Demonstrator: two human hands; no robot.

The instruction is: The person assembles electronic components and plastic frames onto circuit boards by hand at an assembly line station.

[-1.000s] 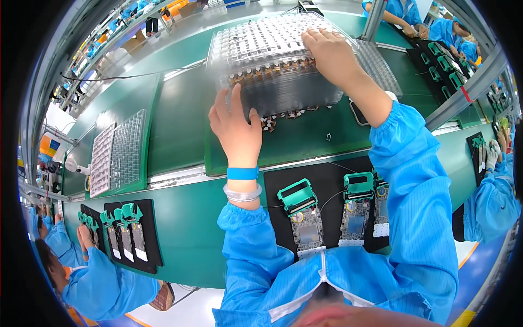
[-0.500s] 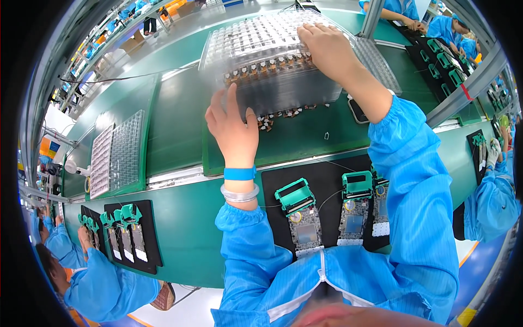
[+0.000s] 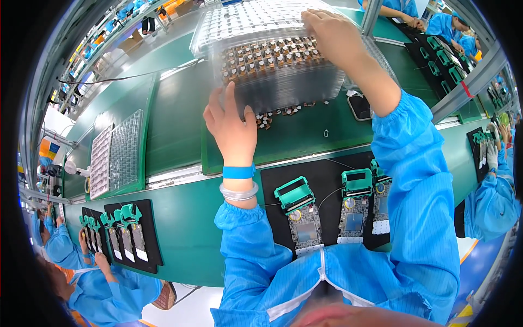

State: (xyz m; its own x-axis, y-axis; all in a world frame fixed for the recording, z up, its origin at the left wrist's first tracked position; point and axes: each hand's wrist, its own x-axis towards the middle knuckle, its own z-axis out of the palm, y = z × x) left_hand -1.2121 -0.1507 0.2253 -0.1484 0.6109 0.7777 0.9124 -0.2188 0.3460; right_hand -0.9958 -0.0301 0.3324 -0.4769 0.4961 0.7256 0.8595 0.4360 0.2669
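Note:
My right hand (image 3: 336, 41) grips the right edge of an upper clear plastic tray (image 3: 248, 24), its fingers bent over the rim. That tray sits shifted toward the far side over a tall stack of trays (image 3: 289, 87). Rows of small brown-and-white parts (image 3: 269, 57) show in the uncovered front of the stack. At the stack's front left corner is my left hand (image 3: 231, 125), fingers apart and thumb out; whether the fingertips touch the stack I cannot tell. Loose small parts (image 3: 267, 120) lie along the stack's near side.
Circuit boards with green clamps (image 3: 295, 195) lie on a black mat (image 3: 272, 180) close to me. Two clear trays (image 3: 125, 147) stand at left. A dark case (image 3: 359, 107) lies right of the stack. A metal post (image 3: 468, 82) slants at right; co-workers sit on both sides.
My right hand has moved the upper tray away from me and slightly left, baring more rows of parts. My left hand has hardly moved.

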